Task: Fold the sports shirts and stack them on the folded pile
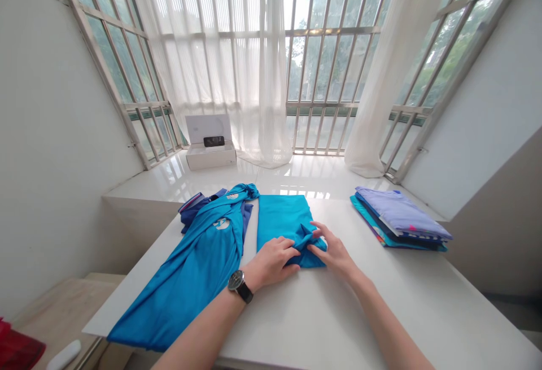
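A bright blue piece of fabric, folded into a rectangle (282, 214), lies on the white table before me. Its near right part is bunched up between my two hands. My left hand (273, 260), with a black-strapped watch at the wrist, rests on the near edge, its curled fingers gripping the raised fold. From the right side, my right hand (332, 251) pinches the same bunched fabric between thumb and fingers. Just left of it, a long loose blue garment (199, 268) with a pale print lies twisted and hangs over the table's edge.
Folded clothes (400, 217) are stacked at the right. Dark blue clothing (195, 212) lies partly under the loose garment. An opened white box (210, 155) holding a black object stands on the sill, near white curtains (271, 76) and barred windows. Red cloth (19, 347) shows at lower left.
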`<state>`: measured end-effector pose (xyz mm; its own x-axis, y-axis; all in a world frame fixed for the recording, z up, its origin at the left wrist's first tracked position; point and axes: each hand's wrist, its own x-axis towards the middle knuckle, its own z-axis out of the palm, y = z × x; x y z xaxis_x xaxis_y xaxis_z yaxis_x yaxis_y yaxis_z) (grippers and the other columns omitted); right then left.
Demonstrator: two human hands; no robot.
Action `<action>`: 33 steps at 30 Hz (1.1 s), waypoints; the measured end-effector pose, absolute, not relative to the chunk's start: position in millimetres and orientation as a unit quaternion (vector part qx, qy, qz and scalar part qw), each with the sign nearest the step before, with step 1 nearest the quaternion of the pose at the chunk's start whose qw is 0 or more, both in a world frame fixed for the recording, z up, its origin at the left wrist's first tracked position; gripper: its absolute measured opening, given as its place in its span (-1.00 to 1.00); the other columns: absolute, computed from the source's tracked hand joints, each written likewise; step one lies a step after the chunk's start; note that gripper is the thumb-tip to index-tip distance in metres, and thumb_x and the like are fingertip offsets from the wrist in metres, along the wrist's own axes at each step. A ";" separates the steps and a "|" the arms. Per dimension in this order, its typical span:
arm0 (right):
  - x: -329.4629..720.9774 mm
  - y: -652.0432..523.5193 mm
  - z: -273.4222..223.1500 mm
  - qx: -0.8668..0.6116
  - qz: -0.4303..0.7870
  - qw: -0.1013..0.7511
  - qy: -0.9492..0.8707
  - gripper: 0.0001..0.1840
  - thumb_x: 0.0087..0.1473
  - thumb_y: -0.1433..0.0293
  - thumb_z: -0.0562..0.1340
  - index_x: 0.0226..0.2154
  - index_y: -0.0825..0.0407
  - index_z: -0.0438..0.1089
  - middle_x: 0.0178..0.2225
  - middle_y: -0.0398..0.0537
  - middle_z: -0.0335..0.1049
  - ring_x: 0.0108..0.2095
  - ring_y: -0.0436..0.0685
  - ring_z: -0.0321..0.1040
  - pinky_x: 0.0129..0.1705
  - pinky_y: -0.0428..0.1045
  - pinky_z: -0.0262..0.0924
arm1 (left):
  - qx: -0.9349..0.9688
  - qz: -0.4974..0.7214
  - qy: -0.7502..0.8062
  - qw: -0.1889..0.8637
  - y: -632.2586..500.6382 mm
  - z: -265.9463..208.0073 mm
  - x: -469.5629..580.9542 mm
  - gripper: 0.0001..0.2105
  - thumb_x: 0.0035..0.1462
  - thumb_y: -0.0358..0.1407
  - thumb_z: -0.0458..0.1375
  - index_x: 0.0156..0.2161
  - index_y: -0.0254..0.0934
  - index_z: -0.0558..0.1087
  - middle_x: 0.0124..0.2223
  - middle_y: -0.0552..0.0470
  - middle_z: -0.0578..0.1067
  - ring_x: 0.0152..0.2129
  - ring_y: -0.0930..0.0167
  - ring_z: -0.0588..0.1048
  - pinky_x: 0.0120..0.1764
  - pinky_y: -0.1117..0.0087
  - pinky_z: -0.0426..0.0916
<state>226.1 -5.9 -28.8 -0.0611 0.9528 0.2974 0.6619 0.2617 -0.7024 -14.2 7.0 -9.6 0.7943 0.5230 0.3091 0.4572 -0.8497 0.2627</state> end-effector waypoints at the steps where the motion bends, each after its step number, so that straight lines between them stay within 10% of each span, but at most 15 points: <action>1: 226.6 -5.9 -27.8 -0.573 0.201 0.368 -0.705 -0.47 0.06 0.24 0.19 0.10 -0.04 0.29 -0.25 -0.06 0.48 -0.17 0.20 0.45 -0.02 0.16 0.32 | 0.942 0.189 0.262 0.086 7.2 -9.9 -14.6 -0.76 0.23 -0.21 0.23 -0.04 -0.23 0.50 -0.09 -0.09 0.51 -0.15 0.23 0.46 -0.12 0.26 0.36; 4: 227.3 -3.7 -28.9 -0.568 0.170 0.378 -0.711 -0.60 0.08 0.21 0.20 -0.03 -0.04 0.41 -0.20 -0.01 0.48 -0.14 0.22 0.43 -0.03 0.16 0.33 | 0.942 0.194 0.259 0.085 7.8 -10.4 -15.3 -0.81 0.26 -0.23 0.19 -0.06 -0.23 0.51 -0.10 -0.08 0.51 -0.14 0.24 0.45 -0.12 0.26 0.35; 11: 221.0 2.0 -36.9 -0.551 0.181 0.346 -0.738 -0.17 -0.13 0.41 0.22 0.26 -0.02 0.13 0.19 0.10 0.32 0.20 0.32 0.24 0.24 0.29 0.12 | 0.952 0.194 0.220 0.085 6.0 -8.1 -14.2 -0.80 0.35 -0.39 0.01 -0.12 -0.24 0.51 -0.16 -0.05 0.53 -0.17 0.29 0.45 -0.16 0.31 0.32; 16: 214.4 -10.6 -13.3 -0.512 0.133 0.350 -0.773 -0.39 -0.02 0.37 0.24 0.14 -0.10 0.29 0.17 0.04 0.29 0.22 0.30 0.18 0.25 0.25 0.11 | 0.953 0.195 0.220 0.078 2.7 -6.5 -15.1 -0.79 0.34 -0.41 0.00 -0.11 -0.23 0.50 -0.14 -0.04 0.54 -0.15 0.28 0.45 -0.20 0.31 0.31; 22: 199.2 -18.6 -3.7 -0.582 0.093 0.349 -0.728 -0.58 0.14 0.27 0.14 0.05 -0.04 0.32 -0.12 0.00 0.36 -0.20 0.16 0.42 -0.13 0.08 0.37 | 0.957 0.189 0.211 0.068 0.2 -8.0 -14.3 -0.77 0.30 -0.43 0.02 -0.08 -0.22 0.51 -0.09 -0.04 0.56 -0.14 0.29 0.46 -0.19 0.31 0.33; 33: 217.1 -30.5 0.3 -0.628 0.033 0.302 -0.717 -0.74 0.02 0.42 0.09 -0.27 -0.09 0.45 -0.46 -0.18 0.31 -0.48 0.08 0.33 -0.37 -0.01 0.21 | 0.941 0.203 0.242 0.124 -2.6 -6.0 -19.4 -0.78 0.31 -0.44 0.00 -0.04 -0.20 0.43 -0.03 -0.01 0.55 -0.13 0.32 0.49 -0.11 0.32 0.36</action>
